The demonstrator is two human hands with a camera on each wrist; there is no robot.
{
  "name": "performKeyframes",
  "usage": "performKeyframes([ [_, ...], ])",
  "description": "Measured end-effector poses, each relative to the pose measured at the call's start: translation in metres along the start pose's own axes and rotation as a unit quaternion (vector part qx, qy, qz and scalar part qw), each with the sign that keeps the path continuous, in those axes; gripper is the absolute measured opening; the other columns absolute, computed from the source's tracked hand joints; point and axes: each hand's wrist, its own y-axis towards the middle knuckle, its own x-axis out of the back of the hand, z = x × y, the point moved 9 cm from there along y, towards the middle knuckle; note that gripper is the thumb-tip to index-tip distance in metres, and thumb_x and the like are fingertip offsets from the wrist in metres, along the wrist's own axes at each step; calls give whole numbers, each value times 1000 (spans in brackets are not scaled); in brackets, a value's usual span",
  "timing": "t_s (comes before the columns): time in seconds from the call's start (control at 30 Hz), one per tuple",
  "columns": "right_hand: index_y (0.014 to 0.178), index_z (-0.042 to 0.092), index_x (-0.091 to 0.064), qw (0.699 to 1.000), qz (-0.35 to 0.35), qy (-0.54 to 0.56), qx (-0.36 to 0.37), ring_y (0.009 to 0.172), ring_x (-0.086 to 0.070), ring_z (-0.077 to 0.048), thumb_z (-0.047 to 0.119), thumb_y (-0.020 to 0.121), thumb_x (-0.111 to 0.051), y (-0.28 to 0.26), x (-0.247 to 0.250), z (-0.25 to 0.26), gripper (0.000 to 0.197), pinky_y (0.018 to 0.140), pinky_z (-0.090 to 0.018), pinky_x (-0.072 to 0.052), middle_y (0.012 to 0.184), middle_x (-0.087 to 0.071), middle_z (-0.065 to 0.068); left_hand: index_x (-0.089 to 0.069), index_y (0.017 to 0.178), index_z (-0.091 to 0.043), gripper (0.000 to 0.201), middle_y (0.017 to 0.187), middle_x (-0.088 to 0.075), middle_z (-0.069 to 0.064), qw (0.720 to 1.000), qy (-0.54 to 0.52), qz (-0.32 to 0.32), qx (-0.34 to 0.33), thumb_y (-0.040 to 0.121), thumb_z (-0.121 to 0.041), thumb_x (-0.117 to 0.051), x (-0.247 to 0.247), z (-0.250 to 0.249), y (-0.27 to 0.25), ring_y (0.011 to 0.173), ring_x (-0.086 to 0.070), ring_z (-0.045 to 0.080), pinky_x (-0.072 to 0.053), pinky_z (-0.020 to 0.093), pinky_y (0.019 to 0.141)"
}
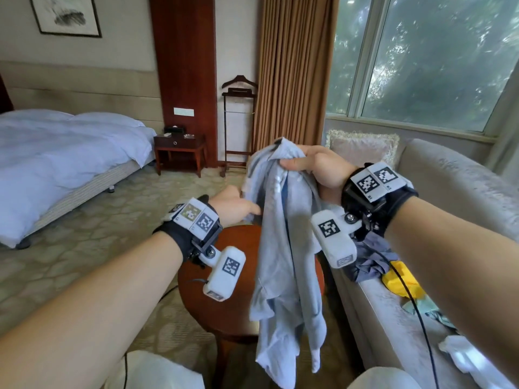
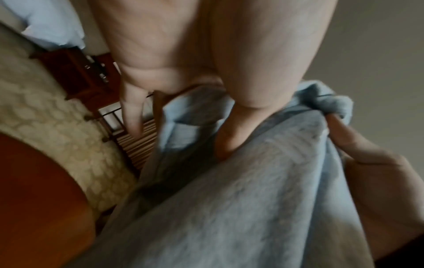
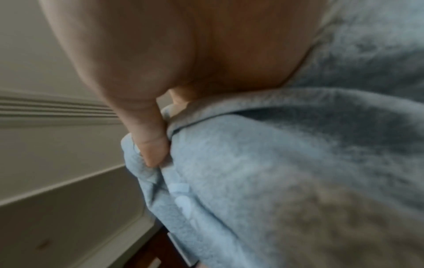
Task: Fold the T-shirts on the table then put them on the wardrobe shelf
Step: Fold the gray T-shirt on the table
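A light blue T-shirt hangs crumpled in the air over a round wooden table. My right hand grips its bunched top, with the thumb across the cloth. Lower and to the left, my left hand pinches the shirt's left edge; its fingers are hidden behind the cloth. In the left wrist view the thumb presses into the blue cloth. In the right wrist view the thumb clamps a fold of the shirt. The shirt's lower end hangs below the table top.
A pale sofa stands on the right, with a dark grey-blue garment, a yellow one and a white one on its seat. A bed, a nightstand and a valet stand lie beyond.
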Motion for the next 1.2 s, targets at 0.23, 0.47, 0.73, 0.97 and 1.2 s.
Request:
performKeyframes([
  [0.23,109,0,-67,998,-65,12,-17,96,-68,-31,1,86,-61,-11,21,4,23,88,-41,-55,109,-69,-19,-66,104,-10,20,102,-68,12,967,-181,-178,3,87,-20,-71,53,-5,-6,94,-63,23,-52,47,96],
  [0.47,106,6,-69,970,-53,-205,-118,96,-69,-34,28,72,-81,-24,16,-20,43,88,-45,-52,99,-73,-15,-54,64,-23,26,66,-55,-5,957,-73,-265,-96,87,-22,-67,102,-49,-37,68,-53,17,-45,23,62],
  [0.73,77,24,-77,881,-38,-432,-187,96,-65,-20,33,52,-84,-41,34,-35,28,93,-41,-51,93,-73,1,-48,52,-14,42,58,-50,4,928,229,-291,-41,89,-30,-61,129,-28,-69,73,-56,29,-38,28,61],
  [0.97,71,13,-71,930,-206,-270,-137,81,-65,-20,26,58,-86,-37,60,-58,23,75,-32,-55,78,-70,-4,-57,59,-10,54,72,-62,11,940,192,-278,54,74,-59,-72,129,26,-59,71,-60,29,-35,26,52],
  [1.2,68,10,-62,865,-303,-342,-207,58,-53,-21,45,69,-75,-22,104,-113,37,55,-26,-39,67,-57,-7,-46,51,-11,71,58,-50,6,935,293,-182,87,57,-76,-74,100,60,-15,58,-49,22,-34,26,48],
])
